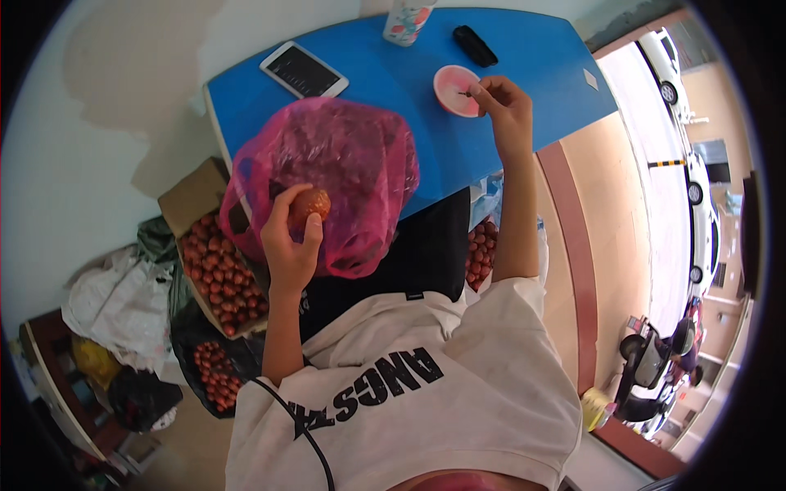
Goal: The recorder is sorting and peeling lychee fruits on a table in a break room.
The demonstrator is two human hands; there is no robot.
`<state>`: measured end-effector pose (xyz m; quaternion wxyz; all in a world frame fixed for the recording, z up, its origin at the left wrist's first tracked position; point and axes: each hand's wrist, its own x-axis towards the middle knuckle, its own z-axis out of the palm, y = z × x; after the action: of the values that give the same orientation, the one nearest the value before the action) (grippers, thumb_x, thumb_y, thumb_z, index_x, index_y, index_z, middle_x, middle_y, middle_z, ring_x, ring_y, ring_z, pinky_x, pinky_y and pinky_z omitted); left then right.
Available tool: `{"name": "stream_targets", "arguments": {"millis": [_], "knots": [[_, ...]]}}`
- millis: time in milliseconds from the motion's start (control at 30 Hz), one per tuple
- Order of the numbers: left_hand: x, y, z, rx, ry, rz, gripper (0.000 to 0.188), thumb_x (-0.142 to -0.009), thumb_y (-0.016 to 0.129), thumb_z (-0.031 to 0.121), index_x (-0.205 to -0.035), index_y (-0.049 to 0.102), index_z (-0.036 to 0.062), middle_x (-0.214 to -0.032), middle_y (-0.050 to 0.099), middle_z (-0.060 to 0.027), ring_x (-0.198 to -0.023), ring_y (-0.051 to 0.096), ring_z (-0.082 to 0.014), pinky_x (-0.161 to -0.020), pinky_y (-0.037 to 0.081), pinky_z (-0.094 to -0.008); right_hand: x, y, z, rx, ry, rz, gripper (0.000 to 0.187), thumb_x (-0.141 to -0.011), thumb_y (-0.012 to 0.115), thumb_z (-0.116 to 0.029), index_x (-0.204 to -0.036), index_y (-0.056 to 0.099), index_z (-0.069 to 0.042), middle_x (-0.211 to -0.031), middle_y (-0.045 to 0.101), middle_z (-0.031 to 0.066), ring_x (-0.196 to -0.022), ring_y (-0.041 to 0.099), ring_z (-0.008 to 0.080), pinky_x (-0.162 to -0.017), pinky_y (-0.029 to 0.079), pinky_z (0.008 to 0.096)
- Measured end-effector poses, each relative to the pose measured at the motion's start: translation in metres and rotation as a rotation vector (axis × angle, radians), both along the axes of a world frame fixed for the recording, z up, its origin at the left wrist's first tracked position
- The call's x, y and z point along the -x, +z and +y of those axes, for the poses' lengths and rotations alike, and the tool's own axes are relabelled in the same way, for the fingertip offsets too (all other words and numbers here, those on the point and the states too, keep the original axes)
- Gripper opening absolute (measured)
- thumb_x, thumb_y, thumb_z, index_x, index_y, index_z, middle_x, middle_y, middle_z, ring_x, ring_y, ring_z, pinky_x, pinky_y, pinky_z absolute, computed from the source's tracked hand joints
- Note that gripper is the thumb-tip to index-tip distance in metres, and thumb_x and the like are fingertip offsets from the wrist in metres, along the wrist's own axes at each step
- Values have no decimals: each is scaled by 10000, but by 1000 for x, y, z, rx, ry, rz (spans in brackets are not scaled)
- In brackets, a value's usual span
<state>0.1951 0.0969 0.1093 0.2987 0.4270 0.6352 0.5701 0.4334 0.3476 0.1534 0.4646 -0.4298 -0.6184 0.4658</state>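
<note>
My left hand is closed round an orange-brown ball with pale specks, its kind unclear. It holds the ball over a crumpled, see-through pink plastic bag that lies on the near left of the blue table and hangs over its edge. My right hand is at the rim of a small pink bowl, thumb and fingers pinched together. A tiny dark thing shows at those fingertips, over the bowl's inside; I cannot make out what it is.
On the blue table lie a white phone and a black case-like object, beside a patterned cup. A cardboard box of reddish-brown balls stands left of my lap. A black bag and a right-hand bag hold more.
</note>
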Motion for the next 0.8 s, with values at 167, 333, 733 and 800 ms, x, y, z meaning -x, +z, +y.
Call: {"name": "stream_targets", "arguments": {"millis": [167, 333, 733, 800], "knots": [[-34, 11, 33, 54, -120, 47, 353, -836, 594, 126, -1172, 590, 17, -1037, 664, -114, -845, 616, -225, -795, 496, -311, -46, -37, 70, -312, -186, -657, 136, -803, 769, -171, -841, 733, -46, -986, 632, 157, -939, 555, 255, -819, 477, 359], [-51, 11, 53, 62, -131, 77, 348, -840, 590, 131, -1170, 588, 20, -1038, 666, -117, -848, 617, -225, -794, 496, -313, -56, -52, 87, -499, -272, -941, 161, -785, 785, -196, -854, 756, -53, -1057, 640, 187, -998, 571, 270, -813, 492, 389], [-19, -30, 57, 15, -68, -142, 337, -872, 531, 178, -1170, 595, 33, -997, 650, -68, -792, 567, -183, -756, 469, -264, -19, -45, 20, 84, -61, -51, 156, -831, 748, -114, -921, 690, 0, -816, 666, 109, -708, 583, 158, -659, 486, 265], [-9, -40, 53, 46, -38, -160, 341, -877, 519, 205, -1164, 601, 41, -991, 646, -55, -771, 548, -157, -726, 454, -240, 8, -47, -12, 135, 38, 37, 139, -840, 736, -79, -929, 666, 1, -769, 656, 87, -656, 562, 136, -636, 473, 239]]}}
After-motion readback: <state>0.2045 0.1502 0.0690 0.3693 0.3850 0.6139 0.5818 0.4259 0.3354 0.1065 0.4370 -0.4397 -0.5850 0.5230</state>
